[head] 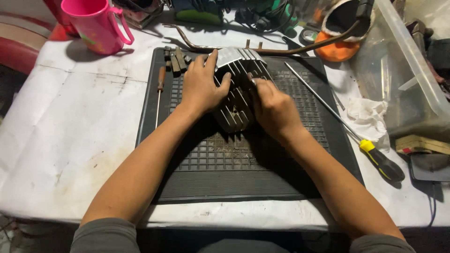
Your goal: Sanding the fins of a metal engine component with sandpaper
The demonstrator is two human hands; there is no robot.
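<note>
A grey finned metal engine part [236, 84] stands on a black ribbed rubber mat [243, 182] in the middle of the table. My left hand [200, 86] grips its left side, thumb on the fins and fingers over the top edge. On the right side my right hand [272, 105] holds it too, fingertips pressed between the fins. The lower part of the piece is hidden behind both hands.
A long screwdriver with a yellow-black handle [382, 161] lies right of the mat; a small wooden-handled one [160, 79] lies at its left edge. Behind: a pink mug [96, 23], a bent metal rod [211, 47], small metal blocks [176, 58]. A clear plastic box [408, 70] stands at right.
</note>
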